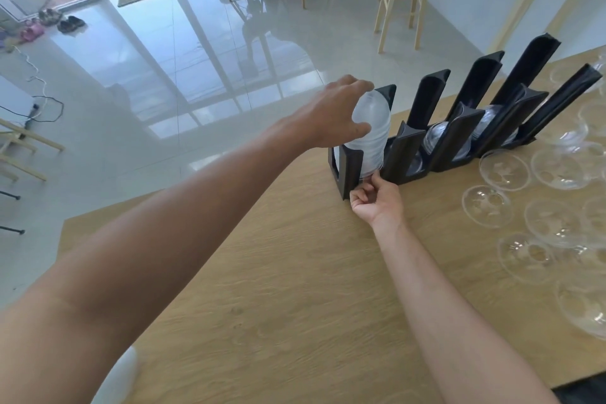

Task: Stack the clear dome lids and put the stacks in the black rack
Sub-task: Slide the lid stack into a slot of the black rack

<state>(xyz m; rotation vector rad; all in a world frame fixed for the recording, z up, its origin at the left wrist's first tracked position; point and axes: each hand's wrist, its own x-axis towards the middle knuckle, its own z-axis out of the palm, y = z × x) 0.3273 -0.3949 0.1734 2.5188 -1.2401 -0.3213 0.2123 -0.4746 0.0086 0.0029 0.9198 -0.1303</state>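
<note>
A tall stack of clear dome lids (372, 131) stands in the leftmost slot of the black rack (406, 154), which runs along the table's far edge. My left hand (337, 111) grips the top of that stack from the left. Lower down, my right hand (377, 198) pinches the bottom rim of the same stack at the slot's front. Two slots further right hold shorter lid stacks (436, 138). Several loose dome lids (503, 170) lie spread on the table at the right.
The wooden table (295, 272) ends just behind the rack and at the left, with shiny floor below. Wooden stools and chairs stand far back. Cables and shoes lie on the floor at the left.
</note>
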